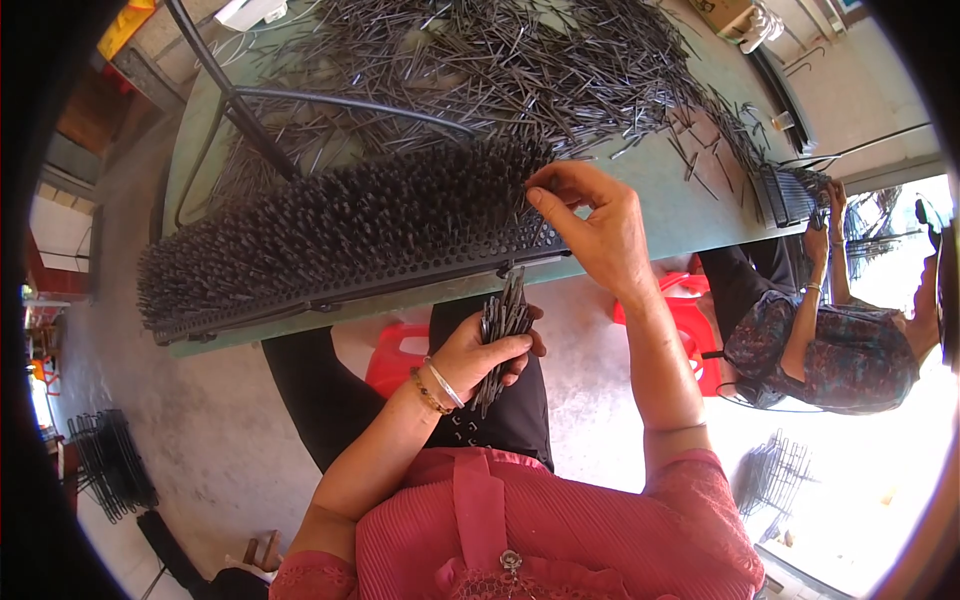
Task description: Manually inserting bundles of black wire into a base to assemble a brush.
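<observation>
My left hand (478, 352) is closed round a bundle of thin dark rods (497, 360), held below the table's front edge. A long black perforated rack (365, 272) lies along that edge, densely filled with upright dark rods (340, 220). Round holes without rods show along its front and at its right end. My right hand (600, 222) is at the right end of the rack, thumb and forefinger pinched together against the outermost standing rods. Whatever lies between these fingertips is too small and dark to make out.
Loose dark rods (480, 65) cover much of the green table (690, 225). A bent black metal bar (260, 135) rises behind the rack. At right, another person (820, 335) handles a smaller rack (790, 195). Red stools (400, 355) stand beneath; dark wire racks (112, 465) are at lower left.
</observation>
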Motion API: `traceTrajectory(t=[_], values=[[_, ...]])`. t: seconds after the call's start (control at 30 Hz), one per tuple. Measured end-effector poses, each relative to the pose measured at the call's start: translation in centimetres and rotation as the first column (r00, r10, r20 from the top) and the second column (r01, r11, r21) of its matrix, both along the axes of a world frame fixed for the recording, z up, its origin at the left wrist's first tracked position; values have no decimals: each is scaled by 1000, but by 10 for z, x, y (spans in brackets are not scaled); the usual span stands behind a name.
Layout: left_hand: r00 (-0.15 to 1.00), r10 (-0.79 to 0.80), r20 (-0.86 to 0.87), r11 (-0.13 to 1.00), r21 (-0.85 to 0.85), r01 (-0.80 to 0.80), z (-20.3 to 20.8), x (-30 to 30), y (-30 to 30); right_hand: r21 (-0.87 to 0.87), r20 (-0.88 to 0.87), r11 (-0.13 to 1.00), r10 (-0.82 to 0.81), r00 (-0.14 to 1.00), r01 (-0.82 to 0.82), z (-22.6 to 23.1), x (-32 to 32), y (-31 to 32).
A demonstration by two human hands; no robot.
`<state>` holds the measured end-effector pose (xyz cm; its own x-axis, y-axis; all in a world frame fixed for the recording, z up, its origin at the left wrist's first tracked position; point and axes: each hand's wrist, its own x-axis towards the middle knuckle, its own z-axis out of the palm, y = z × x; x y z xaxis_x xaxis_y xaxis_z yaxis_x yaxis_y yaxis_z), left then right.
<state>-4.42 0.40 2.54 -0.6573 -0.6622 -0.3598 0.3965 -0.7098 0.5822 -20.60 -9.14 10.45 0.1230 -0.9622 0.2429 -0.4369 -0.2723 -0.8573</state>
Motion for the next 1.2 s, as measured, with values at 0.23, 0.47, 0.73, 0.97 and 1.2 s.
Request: traceTrajectory(t=[0.23,0.47,0.73,0.97,1.2], values=[[1000,7,-3,999,-32,-8,-3,3,0,98,-25,994,-41,999,43,-1,-2,2],[1000,12,-7,1000,-18,-12,-1,2,0,61,13,997,41,999,-42,-4,0,-5],[999,49,-16,998,43,-48,-1,-1,-2,-129,118,988,-68,991,83,-7,-10,-10],[996,80,33,997,17,-80,3,0,-6,-320,-34,945,-78,996,63,-20,-4,-12],[997,80,10,996,30,-81,-1,1,-3,-333,-45,935,-141,989,118,-20,-1,-4]])
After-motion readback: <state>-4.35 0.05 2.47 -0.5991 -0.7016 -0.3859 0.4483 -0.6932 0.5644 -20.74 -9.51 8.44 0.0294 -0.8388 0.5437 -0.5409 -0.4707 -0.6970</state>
